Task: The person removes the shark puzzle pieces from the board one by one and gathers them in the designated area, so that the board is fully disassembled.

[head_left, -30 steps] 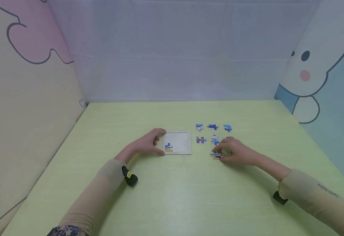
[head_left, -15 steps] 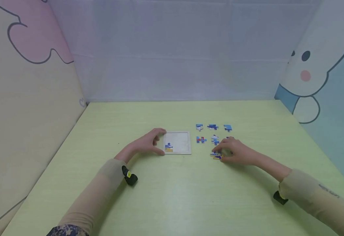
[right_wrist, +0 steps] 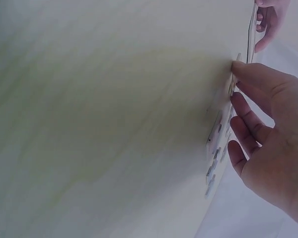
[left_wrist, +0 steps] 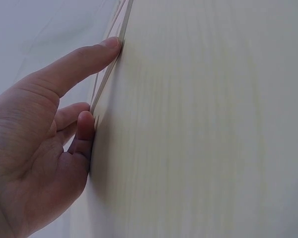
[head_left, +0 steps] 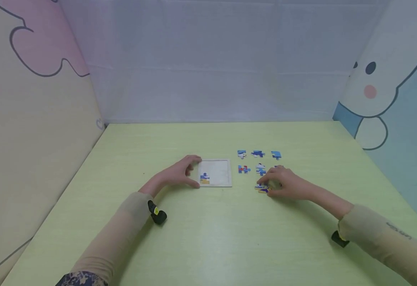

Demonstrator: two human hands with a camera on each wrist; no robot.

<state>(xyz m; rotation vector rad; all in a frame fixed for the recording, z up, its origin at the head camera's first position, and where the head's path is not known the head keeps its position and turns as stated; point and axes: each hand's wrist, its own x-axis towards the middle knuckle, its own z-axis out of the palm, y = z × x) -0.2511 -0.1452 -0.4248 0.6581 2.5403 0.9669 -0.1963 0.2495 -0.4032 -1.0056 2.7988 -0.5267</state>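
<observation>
A white square puzzle tray [head_left: 218, 171] lies on the green table, with one blue and yellow piece [head_left: 204, 178] set in its near left corner. My left hand [head_left: 194, 172] holds the tray's left edge between thumb and fingers; the left wrist view shows the fingertips [left_wrist: 111, 43] against that edge [left_wrist: 122, 25]. To the right, my right hand [head_left: 265, 186] pinches a blue and yellow puzzle piece [head_left: 261, 188] that lies on the table. In the right wrist view the right hand's fingertips [right_wrist: 238, 67] sit on that piece, seen edge-on.
Several loose blue puzzle pieces lie in rows beyond my right hand, among them one [head_left: 241, 153], another [head_left: 257, 153] and a third [head_left: 276, 155]; one is partly hidden by the hand. Printed panels wall in the table [head_left: 208, 238] on three sides.
</observation>
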